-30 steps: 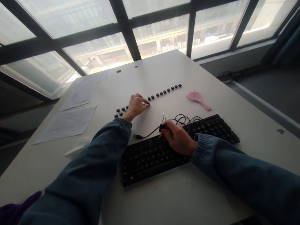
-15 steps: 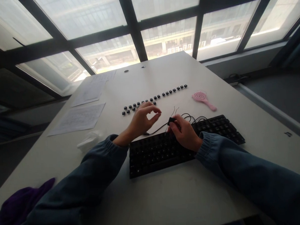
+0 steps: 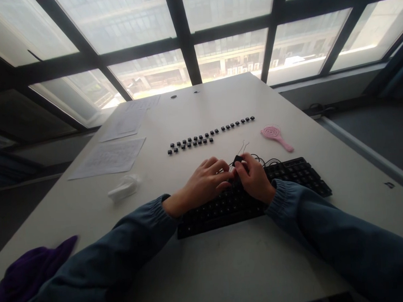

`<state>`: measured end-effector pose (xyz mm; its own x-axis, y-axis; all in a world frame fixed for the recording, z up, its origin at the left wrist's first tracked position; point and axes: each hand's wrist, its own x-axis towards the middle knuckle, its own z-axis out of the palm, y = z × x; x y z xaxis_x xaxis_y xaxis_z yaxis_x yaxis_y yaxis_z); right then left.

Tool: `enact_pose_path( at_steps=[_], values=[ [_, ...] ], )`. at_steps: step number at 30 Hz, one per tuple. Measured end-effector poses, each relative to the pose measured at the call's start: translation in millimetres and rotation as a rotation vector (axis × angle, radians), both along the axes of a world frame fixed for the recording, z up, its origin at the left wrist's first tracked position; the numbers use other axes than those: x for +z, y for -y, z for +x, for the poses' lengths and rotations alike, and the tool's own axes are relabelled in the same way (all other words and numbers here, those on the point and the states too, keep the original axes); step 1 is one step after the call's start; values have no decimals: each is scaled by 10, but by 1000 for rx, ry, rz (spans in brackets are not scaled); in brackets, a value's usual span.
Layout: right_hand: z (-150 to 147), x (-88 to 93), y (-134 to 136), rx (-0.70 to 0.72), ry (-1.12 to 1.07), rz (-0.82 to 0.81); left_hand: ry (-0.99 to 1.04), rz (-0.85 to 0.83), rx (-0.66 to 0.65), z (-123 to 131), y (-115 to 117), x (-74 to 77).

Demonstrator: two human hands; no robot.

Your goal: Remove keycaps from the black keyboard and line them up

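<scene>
Over the black keyboard (image 3: 220,208), my right hand (image 3: 254,177) pinches a wire keycap puller (image 3: 237,160) by its black middle. Its thin wire prongs stick up past the fingers. My left hand (image 3: 211,179) has come in beside it, with the index fingertip at or against the puller's lower side. The left thumb is apart from the fingers, and I see nothing held there. Both hands hide part of the keys. Behind them, small black keycaps (image 3: 201,137) stand in two rows on the white table.
A pink hairbrush (image 3: 276,136) lies beyond the keyboard to the right. Printed sheets (image 3: 108,159), a crumpled white tissue (image 3: 123,188) and a purple cloth (image 3: 33,269) lie on the left. The keyboard's black cable (image 3: 272,160) loops behind it. Large windows border the table's far end.
My left hand has moved right and down, from above the table near the keycap rows to beside the puller. My right hand still holds the puller. The view has shifted slightly.
</scene>
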<state>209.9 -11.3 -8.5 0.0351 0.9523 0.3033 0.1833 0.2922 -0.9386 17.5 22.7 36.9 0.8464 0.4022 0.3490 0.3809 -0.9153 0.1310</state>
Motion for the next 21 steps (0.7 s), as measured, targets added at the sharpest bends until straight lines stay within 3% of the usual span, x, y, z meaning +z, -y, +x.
enact_pose_path(
  at_steps=[3,5,9,12,14,17,21],
  values=[
    [-12,-2,-15,-15,-63,-23,159,-119,31,1,-112,55],
    [-18,-14,-26,-8,-85,-39,218,-133,109,6,-320,102],
    [-16,-33,-36,0,-72,-37,205,-60,292,38,-1026,97],
    [-13,-22,-33,-5,-47,-34,134,-52,432,77,-1567,-28],
    [-12,-11,-29,1,-36,-32,91,-96,477,110,-1810,-138],
    [-13,-2,-27,14,-32,-33,68,-157,509,165,-1970,-285],
    [-18,-9,-29,24,-25,-36,66,-189,524,202,-1985,-407]
  ],
)
